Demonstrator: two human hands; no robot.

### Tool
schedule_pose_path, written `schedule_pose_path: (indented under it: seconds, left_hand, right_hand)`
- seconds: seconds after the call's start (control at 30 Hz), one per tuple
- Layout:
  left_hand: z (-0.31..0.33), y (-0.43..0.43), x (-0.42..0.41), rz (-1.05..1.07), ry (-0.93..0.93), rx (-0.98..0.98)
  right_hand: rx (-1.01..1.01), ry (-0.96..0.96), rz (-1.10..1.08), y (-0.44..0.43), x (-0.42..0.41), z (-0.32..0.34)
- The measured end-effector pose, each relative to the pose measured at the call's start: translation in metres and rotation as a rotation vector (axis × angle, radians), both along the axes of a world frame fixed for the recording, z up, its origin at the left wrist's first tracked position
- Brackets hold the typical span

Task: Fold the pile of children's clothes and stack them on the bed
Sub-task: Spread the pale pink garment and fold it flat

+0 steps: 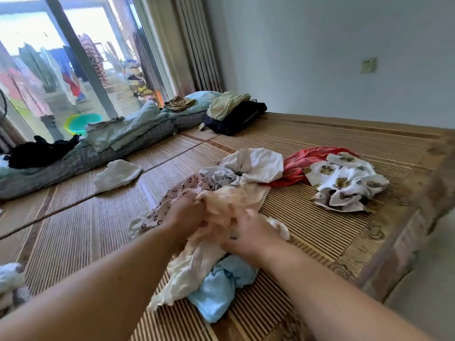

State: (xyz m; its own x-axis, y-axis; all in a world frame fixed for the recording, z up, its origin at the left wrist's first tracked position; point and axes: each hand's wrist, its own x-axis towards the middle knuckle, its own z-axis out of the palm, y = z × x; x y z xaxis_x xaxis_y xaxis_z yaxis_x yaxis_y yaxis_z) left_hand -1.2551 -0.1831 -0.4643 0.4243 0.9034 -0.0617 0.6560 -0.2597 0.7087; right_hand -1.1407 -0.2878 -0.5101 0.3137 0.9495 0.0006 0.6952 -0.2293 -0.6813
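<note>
Pulling one garment clear of the tangle is, we judge, the step in hand. Our left hand (187,214) has its fingers curled tight into the pale peach garment (236,198), bunching the cloth in its grip; our right hand (248,233), just beside it and almost touching, is closed over the same garment lower down, its fingertips tucked out of sight in the folds. The garment lies in the pile (221,175) on the bed mat (73,230), running from beyond our knuckles back under our wrists. Just outside the left hand a pink printed piece (170,200) touches the peach cloth; under the right wrist sits a light blue piece (221,289); beyond both hands a white top (261,163) drapes over the heap. Farther out past the right hand lie a red garment (302,163) and a white flowered garment (344,178)

We would lift slowly and watch whether the pink or blue pieces drag along; a small shake should shed them. Then we should walk our hands apart along one edge until each pinches a corner, shoulder or waistband, so the cloth hangs open. It looks thin and limp, so we expect creases; the bare mat outside the left hand seems the place to spread it flat
</note>
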Motion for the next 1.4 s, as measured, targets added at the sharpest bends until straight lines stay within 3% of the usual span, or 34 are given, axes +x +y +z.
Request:
schedule_pose_path:
  seconds: [0.1,0.2,0.5,0.63,0.7,0.77,0.83,0.9,0.93,1.0,1.03,1.1,1.2,1.4]
  left_hand:
    - [0.043,-0.031,-0.02,-0.035,-0.276,-0.107]
    - [0.069,-0.061,-0.055,-0.112,-0.343,-0.097]
    - [0.124,-0.118,-0.198,0.046,-0.523,-0.058]
    - [0.147,-0.134,-0.249,0.103,-0.623,-0.062]
    - [0.156,-0.146,-0.269,0.148,-0.631,-0.009]
    - [0.167,-0.155,-0.288,0.277,-0.762,0.04]
    - [0.174,-0.169,-0.302,0.237,-0.681,0.117]
    - [0.182,-0.17,-0.323,0.224,-0.346,0.148]
    - [0.183,-0.171,-0.332,0.248,-0.065,0.217]
    - [0.179,-0.167,-0.345,0.418,0.441,0.371]
    - [0.176,-0.163,-0.349,0.467,0.58,0.451]
    - [0.172,-0.159,-0.356,0.469,0.617,0.553]
    - [0.167,-0.149,-0.376,0.456,0.401,0.55]
    - [0.15,-0.147,-0.404,0.382,-0.303,0.097]
  right_hand:
    - [0.106,0.046,-0.044,0.0,-0.002,0.002]
    - [0.154,0.039,-0.034,-0.002,-0.007,0.008]
    - [0.527,-0.066,-0.29,-0.012,-0.053,0.045]
    - [0.725,-0.226,-0.236,-0.017,-0.079,0.061]
    - [0.736,-0.192,-0.152,-0.02,-0.092,0.075]
    - [0.673,-0.19,-0.095,-0.023,-0.106,0.09]
    - [0.556,-0.337,-0.07,-0.025,-0.118,0.105]
    - [0.535,-0.55,-0.04,-0.028,-0.129,0.12]
    - [0.531,-0.586,-0.008,-0.03,-0.135,0.127]
    - [0.49,-0.482,0.059,-0.035,-0.142,0.139]
    - [0.473,-0.381,0.083,-0.037,-0.145,0.144]
    - [0.502,-0.204,0.109,-0.039,-0.15,0.153]
    - [0.552,0.066,0.15,-0.049,-0.151,0.164]
    - [0.443,0.969,0.224,-0.06,-0.141,0.174]
